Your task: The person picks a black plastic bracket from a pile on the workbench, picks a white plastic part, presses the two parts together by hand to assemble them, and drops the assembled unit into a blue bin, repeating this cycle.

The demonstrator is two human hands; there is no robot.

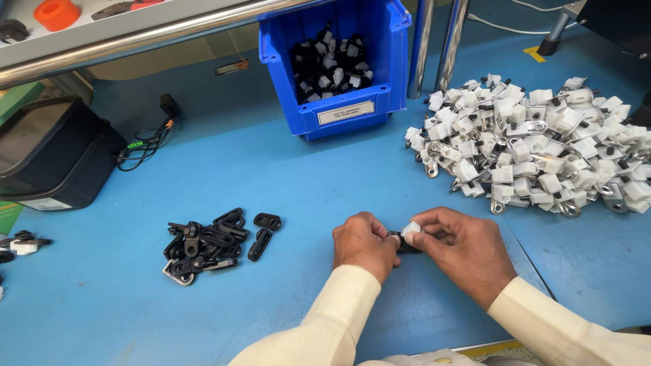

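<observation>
A: Clip (409, 229), white w/ a black piece under it, lower centre of frame, pinched between both hands just above the blue table (325, 176). Left hand (365, 245) curled shut on the black end; right hand (456, 248) closed on the white end, thumb and fingertips pressing.

B: Orientation?

A: Long axis approx. left–right across frame, white end toward the right hand, black end toward the left. Most of it is hidden by fingers, so which face is up can't be told.

B: Risks from here?

A: Judged only: (1) the part is small and held by fingertips alone, so a slip could drop it onto the table, where it might skid toward the black links (210, 244) at lower left and get mixed in. (2) If the two halves are misaligned, pressing could jam or bend them; the joint isn't visible, so alignment can't be checked. (3) The right sleeve lies near the finished pile (536, 142) at upper right; a wide elbow move could scatter it.

B: Bin?

A: Blue bin (339, 108), top centre, well apart from both hands.
</observation>
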